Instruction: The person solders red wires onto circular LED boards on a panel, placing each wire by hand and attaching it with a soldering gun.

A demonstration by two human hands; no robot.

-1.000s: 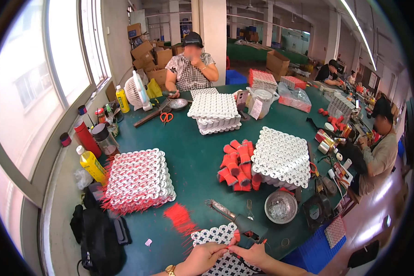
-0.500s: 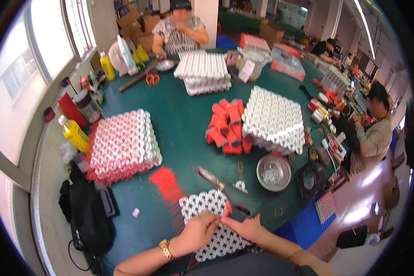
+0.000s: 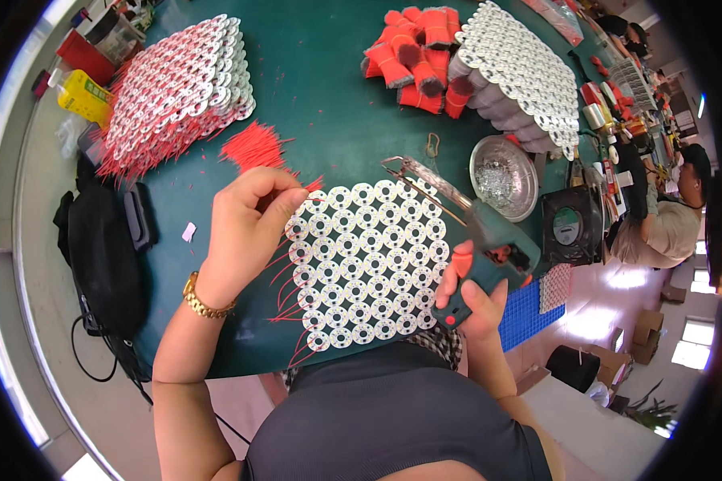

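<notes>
On the green table before me lies a panel of joined round white circuit boards (image 3: 369, 264), with thin red wires sticking out along its left edge. My left hand (image 3: 253, 212) pinches red wire (image 3: 316, 184) between thumb and forefinger at the panel's far left corner. In my right hand (image 3: 477, 301), over the panel's right side, is a dark green soldering gun (image 3: 501, 236). Its metal tip points toward the far left, above the panel's far edge. A loose pile of short red wires (image 3: 253, 147) lies just beyond my left hand.
Stacked panels with red wires (image 3: 176, 92) stand far left. Bundles of red wires (image 3: 417, 56) sit beside a white panel stack (image 3: 517, 72) far right. A metal bowl (image 3: 503, 178) and a black fan (image 3: 569, 224) stand right. A black bag (image 3: 104, 248) lies left.
My hands, together over the panel before, are now apart. The left is at the panel's far left corner; the right has the soldering gun raised. The view has tilted down.
</notes>
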